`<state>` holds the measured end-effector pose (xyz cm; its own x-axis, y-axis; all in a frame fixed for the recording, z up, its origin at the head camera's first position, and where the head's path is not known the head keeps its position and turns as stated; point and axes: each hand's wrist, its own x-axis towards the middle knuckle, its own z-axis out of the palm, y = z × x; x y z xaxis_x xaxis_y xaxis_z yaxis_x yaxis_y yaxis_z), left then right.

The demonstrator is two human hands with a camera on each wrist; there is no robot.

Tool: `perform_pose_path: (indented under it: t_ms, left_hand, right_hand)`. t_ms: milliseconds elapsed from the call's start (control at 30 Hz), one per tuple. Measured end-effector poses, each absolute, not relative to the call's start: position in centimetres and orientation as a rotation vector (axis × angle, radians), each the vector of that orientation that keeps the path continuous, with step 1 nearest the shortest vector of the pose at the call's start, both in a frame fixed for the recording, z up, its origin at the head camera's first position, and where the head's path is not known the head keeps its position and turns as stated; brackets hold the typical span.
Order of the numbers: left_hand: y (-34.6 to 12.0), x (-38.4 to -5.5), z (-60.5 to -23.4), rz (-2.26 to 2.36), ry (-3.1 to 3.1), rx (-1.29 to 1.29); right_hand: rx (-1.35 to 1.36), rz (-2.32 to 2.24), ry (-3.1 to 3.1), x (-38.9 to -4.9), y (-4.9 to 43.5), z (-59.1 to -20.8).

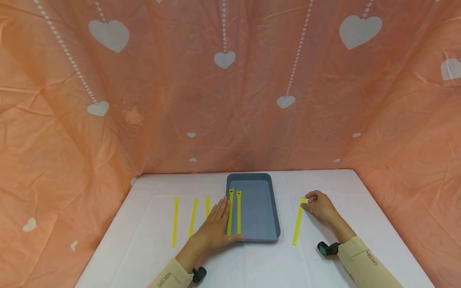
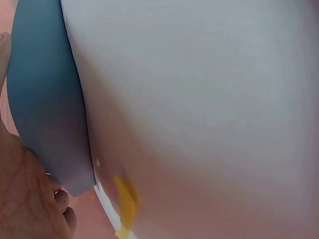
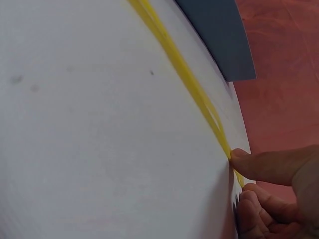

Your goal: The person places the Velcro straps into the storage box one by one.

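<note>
Your right hand (image 1: pixel 319 206): pinching one yellow strap (image 1: pixel 297 225) by its end.
Your left hand (image 1: pixel 215 231): fingers straight, thumb spread, against gray tray (image 1: pixel 258 214) bearing two more straps (image 1: pixel 239 216).

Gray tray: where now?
In the head view, the gray tray sits on the white table, between the left hand at its left edge and the right hand pinching a yellow strap.
</note>
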<state>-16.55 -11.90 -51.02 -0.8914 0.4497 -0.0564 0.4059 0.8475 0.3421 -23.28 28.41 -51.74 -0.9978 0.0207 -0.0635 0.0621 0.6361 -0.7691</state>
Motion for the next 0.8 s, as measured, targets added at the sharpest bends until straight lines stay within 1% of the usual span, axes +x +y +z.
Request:
perform_pose_path:
  t_ms: [800]
  left_hand:
    - [-11.87, -16.65, -51.06, 0.495, 2.888, 0.648]
  right_hand:
    - [0.048, -1.356, 2.792, -23.21, 27.81, -51.89]
